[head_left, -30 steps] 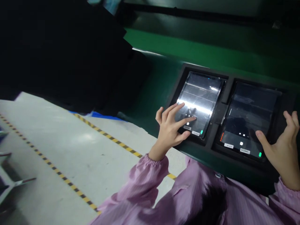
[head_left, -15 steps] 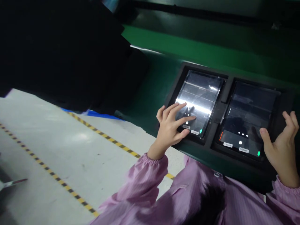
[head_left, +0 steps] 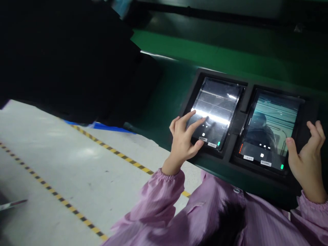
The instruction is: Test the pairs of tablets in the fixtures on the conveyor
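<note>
Two tablets lie side by side in the recesses of a black tray [head_left: 234, 135]. Over the lower left part of the left tablet [head_left: 217, 99], my left hand [head_left: 181, 138] is open with its fingers spread; whether a fingertip touches the glass I cannot tell. That screen is dark, with small white icons, a green mark and a bright light reflection. The right tablet [head_left: 274, 119] shows a camera-like picture of a dark figure against a teal background. At its right edge my right hand [head_left: 307, 157] is open, thumb near the screen and fingers raised over the tray's side.
The tray sits on a dark green work surface [head_left: 164, 89], with a brighter green strip [head_left: 179, 44] behind it. A large black shape [head_left: 77, 61] fills the upper left. Yellow-and-black tape [head_left: 112, 148] runs across the pale floor [head_left: 84, 171].
The right tablet's screen has gone from dark to a teal picture with a figure. My left hand's index finger has drawn back slightly to the left and up. My right hand stays nearly in place.
</note>
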A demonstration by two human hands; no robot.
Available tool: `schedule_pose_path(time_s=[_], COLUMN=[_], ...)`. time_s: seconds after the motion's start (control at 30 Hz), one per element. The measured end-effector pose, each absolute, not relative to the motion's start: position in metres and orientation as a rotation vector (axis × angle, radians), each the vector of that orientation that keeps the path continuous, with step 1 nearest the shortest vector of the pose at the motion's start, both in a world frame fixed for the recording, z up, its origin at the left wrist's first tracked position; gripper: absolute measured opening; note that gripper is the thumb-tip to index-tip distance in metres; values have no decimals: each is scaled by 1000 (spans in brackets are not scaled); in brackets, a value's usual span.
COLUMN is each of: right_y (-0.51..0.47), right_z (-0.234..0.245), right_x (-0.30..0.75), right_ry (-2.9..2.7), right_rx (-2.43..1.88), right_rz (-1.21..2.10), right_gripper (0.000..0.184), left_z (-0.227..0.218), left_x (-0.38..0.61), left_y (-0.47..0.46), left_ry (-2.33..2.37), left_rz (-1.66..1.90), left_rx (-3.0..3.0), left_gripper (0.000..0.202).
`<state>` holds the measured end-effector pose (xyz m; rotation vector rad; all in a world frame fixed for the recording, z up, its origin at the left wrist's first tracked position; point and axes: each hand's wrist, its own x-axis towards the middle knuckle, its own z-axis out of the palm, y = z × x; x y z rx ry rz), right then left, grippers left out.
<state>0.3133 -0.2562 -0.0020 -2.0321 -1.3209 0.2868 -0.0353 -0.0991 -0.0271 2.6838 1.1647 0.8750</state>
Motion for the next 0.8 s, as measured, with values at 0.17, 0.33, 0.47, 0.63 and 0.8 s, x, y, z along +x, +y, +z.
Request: schedule_pose_path(time_s=[0.17, 0.33, 0.47, 0.63, 0.8], right_y=[-256, -255, -257, -258, -257], right_z=[2, 7, 9, 13, 13], right_x=[312, 309, 309, 308, 308], right_ry=[-1317, -1439, -1521, -1594, -1640], right_rx=[-2058, -2047, -1973, -1855, -1829], right_rz=[309, 192, 165, 122, 74], right_gripper=[72, 45, 37, 38, 35], left_z=[-27, -26, -26, -26, -25], left_x=[-37, -38, -37, -36, -35], left_y=[-99, -99, -99, -98, -98], left_ry=[1214, 1233, 1215, 1231, 1196], left_rz=[792, 790, 819, 814, 847], left_rx=[2656, 2626, 2627, 2640, 2654], left_gripper=[62, 57, 52, 55, 52])
